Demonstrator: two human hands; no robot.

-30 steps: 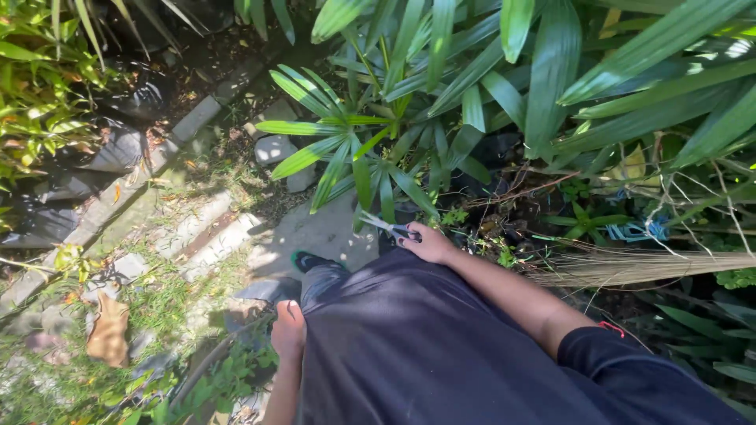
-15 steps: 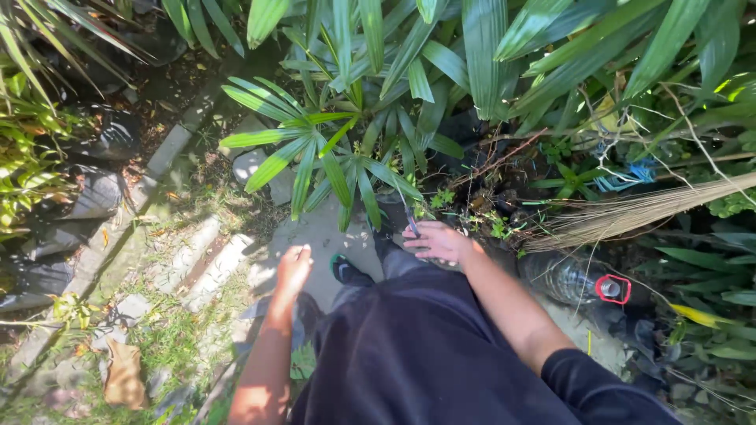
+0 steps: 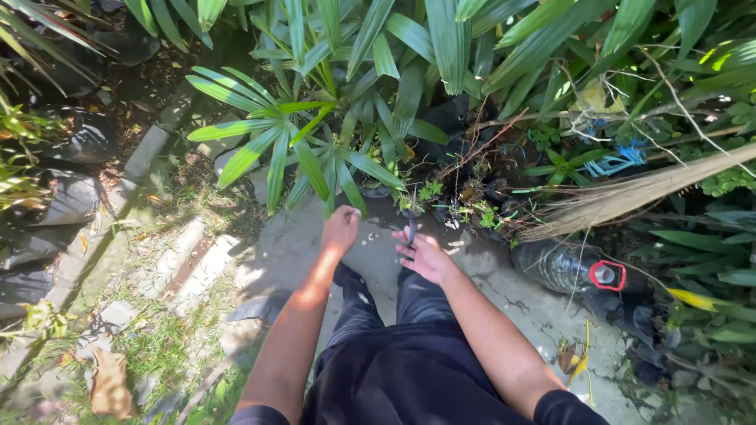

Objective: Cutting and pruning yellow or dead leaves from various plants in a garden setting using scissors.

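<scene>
A person in dark clothes stands on a grey concrete path (image 3: 299, 244), both hands reaching down toward a green palm plant with long fan-shaped leaves (image 3: 315, 149).

A dry straw broom (image 3: 630, 193) lies across the foliage at right, above a clear plastic bottle with a red ring at its neck (image 3: 571, 269) on its side. The left hand (image 3: 340, 228) is curled into a loose fist, empty. The right hand (image 3: 421, 253) grips small dark-handled scissors (image 3: 411, 232), blades pointing at the plant's base.
</scene>
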